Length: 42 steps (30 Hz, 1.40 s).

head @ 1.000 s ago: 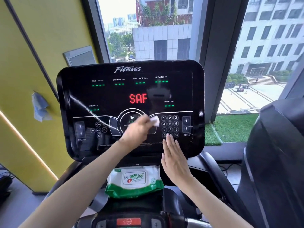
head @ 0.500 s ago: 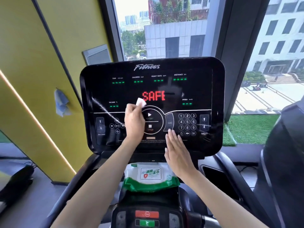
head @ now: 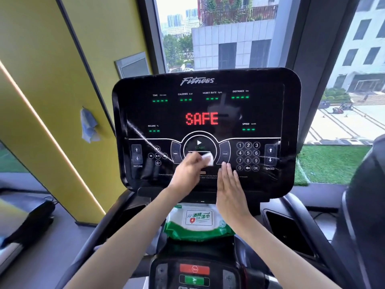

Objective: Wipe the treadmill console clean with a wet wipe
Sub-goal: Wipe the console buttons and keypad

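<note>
Far left on the treadmill console [head: 208,84]: INCLINE arrows [head: 136,154] and media keys, crossed by a pale slanting streak [head: 143,137]. Smear or reflected light, hard to tell. Worth one pass along its length to find out.

Next over, left hand [head: 186,174] pinching a small folded wet wipe [head: 208,159] between thumb and curled fingers, pressing it to the glossy panel just under the START button [head: 199,143], between the PROG key [head: 175,153] and the MODE key [head: 225,153]. Judged as mid-wipe on the central dial. Keep the wipe flat rather than bunched, for fuller contact. Press lightly over the touch keys to avoid setting anything off, though probably locked out, going by the red SAFE readout [head: 201,118]. Trace the curved ring round the dial, a likely trap for grime.

Just below, on the ledge under the console, pack of wet wipes [head: 198,221], close enough for a fresh sheet if needed.

Right of that, right hand [head: 229,190] spread flat, fingers straight and close together, fingertips resting on the panel just below the MODE key, seemingly steadying the console. Brace gently, and move it aside before cleaning that patch, to avoid leaving fingerprints.

Further right, number keypad [head: 248,156] and SPEED arrows [head: 270,155], beside a wrinkled sheen near the right edge, possibly protective film. Go softly there, stroking towards the edge rather than against it, to avoid lifting anything.
</note>
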Tool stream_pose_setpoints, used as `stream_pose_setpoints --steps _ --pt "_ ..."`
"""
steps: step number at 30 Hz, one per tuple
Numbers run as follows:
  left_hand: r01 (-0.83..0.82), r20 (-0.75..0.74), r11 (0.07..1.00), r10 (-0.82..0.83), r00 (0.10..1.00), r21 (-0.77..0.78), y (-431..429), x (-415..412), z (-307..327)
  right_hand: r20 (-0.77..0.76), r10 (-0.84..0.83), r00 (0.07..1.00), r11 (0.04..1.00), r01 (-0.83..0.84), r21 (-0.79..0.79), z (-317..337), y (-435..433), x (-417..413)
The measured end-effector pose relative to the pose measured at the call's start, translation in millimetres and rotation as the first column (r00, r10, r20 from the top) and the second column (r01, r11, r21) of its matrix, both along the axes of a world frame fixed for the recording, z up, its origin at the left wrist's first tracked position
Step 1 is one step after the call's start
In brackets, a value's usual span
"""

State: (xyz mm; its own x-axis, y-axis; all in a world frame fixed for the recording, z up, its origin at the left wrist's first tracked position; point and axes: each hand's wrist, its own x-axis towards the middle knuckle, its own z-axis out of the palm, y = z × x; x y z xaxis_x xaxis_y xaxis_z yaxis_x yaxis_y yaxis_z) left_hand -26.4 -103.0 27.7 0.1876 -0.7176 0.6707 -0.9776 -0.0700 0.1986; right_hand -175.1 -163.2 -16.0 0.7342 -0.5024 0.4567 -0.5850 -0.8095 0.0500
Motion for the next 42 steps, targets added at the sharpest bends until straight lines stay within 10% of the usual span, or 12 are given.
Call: stream_pose_setpoints --steps 3,7,13,19,26,29,32,38,42 --pt "-0.003 0.038 1.000 0.003 0.999 -0.005 6.5 24.3 13.4 0.022 0.028 0.999 1.000 -0.028 0.008 -1.1 -1.5 -1.3" --pt "-0.466 -0.475 0.851 0.315 0.822 -0.243 6.1 35.6 42.5 0.043 0.028 0.999 0.999 -0.029 0.017 -2.9 -2.1 0.0" --pt "0.083 0.130 0.987 -0.101 0.986 0.134 5.2 8.4 2.7 0.027 0.039 0.999 0.999 -0.039 0.012 -2.6 -1.7 -2.2" --pt "-0.416 -0.406 0.882 0.305 0.861 -0.221 12.2 38.1 38.0 0.067 0.060 0.996 0.998 -0.062 0.022 -4.4 -2.3 -3.1" --pt "0.080 0.141 0.940 -0.133 0.981 0.330 28.7 22.4 -9.8 0.069 0.069 0.995 0.996 -0.072 0.046 -5.1 -2.8 -1.9" --pt "-0.162 -0.065 0.986 0.164 0.984 0.044 37.1 45.3 6.3 0.068 0.077 0.995 0.996 -0.080 0.039 -4.9 -2.8 -2.6" --pt "-0.510 -0.488 0.854 0.402 0.775 -0.105 30.1 38.1 21.4 0.062 0.072 0.995 0.996 -0.075 0.043 -5.0 -2.5 -0.7" --pt "0.058 0.040 0.946 -0.075 0.996 0.320 23.4 3.9 -18.8 0.034 0.088 0.996 0.995 -0.089 0.034 -2.7 -3.5 -2.9" --pt "-0.218 -0.169 0.976 0.218 0.961 0.018 40.5 37.8 0.7 0.042 0.080 0.996 0.996 -0.081 0.037 -2.5 -3.9 -2.9"
